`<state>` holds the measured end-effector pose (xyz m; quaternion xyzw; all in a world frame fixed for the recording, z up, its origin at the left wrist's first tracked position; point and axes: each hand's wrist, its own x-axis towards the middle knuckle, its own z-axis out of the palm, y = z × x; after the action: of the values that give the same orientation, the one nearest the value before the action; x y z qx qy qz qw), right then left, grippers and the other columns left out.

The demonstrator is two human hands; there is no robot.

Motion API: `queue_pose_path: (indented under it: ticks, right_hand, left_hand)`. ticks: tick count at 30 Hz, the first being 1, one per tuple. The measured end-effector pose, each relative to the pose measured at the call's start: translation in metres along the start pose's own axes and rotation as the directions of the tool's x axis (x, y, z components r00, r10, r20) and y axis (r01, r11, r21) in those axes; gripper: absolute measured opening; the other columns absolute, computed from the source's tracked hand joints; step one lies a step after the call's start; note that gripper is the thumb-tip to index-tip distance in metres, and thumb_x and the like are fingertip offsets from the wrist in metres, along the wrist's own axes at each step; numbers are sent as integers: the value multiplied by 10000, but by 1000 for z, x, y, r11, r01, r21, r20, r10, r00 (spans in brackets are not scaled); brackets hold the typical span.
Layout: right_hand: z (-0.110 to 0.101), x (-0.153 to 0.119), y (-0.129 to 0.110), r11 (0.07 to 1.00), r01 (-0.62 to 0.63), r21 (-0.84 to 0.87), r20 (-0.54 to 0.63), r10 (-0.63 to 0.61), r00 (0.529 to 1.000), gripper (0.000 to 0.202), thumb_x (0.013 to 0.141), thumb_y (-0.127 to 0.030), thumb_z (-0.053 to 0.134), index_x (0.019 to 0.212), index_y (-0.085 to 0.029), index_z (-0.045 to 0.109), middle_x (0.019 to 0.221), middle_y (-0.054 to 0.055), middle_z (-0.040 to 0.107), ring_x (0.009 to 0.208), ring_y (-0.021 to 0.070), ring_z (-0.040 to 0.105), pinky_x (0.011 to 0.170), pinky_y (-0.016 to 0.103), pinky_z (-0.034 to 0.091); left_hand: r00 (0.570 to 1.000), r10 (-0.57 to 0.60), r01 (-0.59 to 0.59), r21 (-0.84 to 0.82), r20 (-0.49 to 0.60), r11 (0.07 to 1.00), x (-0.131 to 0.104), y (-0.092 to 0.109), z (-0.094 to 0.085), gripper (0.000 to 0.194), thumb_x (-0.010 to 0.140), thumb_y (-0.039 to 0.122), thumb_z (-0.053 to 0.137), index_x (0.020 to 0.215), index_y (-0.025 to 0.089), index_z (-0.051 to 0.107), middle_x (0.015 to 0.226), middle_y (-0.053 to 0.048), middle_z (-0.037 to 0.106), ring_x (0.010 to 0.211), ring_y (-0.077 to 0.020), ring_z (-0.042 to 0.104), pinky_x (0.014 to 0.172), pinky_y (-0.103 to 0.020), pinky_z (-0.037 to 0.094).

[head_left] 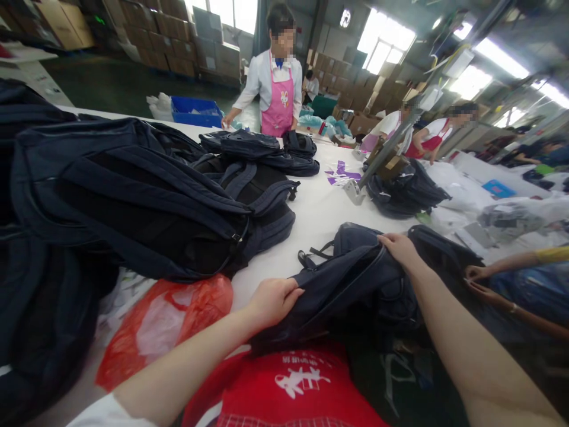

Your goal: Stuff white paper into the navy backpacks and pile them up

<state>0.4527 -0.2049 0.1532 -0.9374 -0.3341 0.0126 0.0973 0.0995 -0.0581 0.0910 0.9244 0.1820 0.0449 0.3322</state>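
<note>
In front of me a dark navy backpack (pixel 342 281) lies across the near edge of the white table (pixel 311 207), partly hanging over it. My left hand (pixel 276 301) is closed on its near left edge. At the upper right edge, my right hand (pixel 399 248) pinches the fabric, so the cloth is drawn taut between both hands. Thin straps stick out on the backpack's far left side. A red plastic bag (pixel 164 326) lies beside my left forearm.
Navy backpacks (pixel 133 190) are piled high on the left. A slanted metal post (pixel 386 142) rises from the table, with purple strips (pixel 342 173) near its foot. A co-worker in a pink apron (pixel 281 101) stands opposite. At right, another person's hands (pixel 482 284) touch a dark bag.
</note>
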Motion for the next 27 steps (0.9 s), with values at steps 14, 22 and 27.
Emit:
queue_pose_path:
  ticks: [14,22,27]
  right_hand:
    - [-40,-149,-105,642,763,75,58,-767,640,283,882,-496,592,864,-215,619,865,45,641,841,212,582,795,355,447]
    - [-13,-210,-97,481,875,-53,201,-853,481,399,729,-431,760,1010,-163,667,900,48,641,845,210,560,866,371,458]
    - [-4,-190,-108,342,921,-188,73,-930,361,272,825,-89,576,1086,-136,638,850,33,624,782,186,529,844,360,436]
  left_hand:
    - [996,26,-51,-312,-84,949,48,26,-15,197,763,173,528,852,236,692,846,-1,722,793,-194,647,697,-268,461]
    - [882,-299,106,-466,-364,879,41,-41,-44,183,803,262,568,891,168,699,806,-16,706,788,-190,647,749,-287,505]
    - [813,-32,17,-31,-581,999,11,-7,-47,247,846,187,548,1067,187,658,1032,-81,697,990,-238,643,927,-389,500]
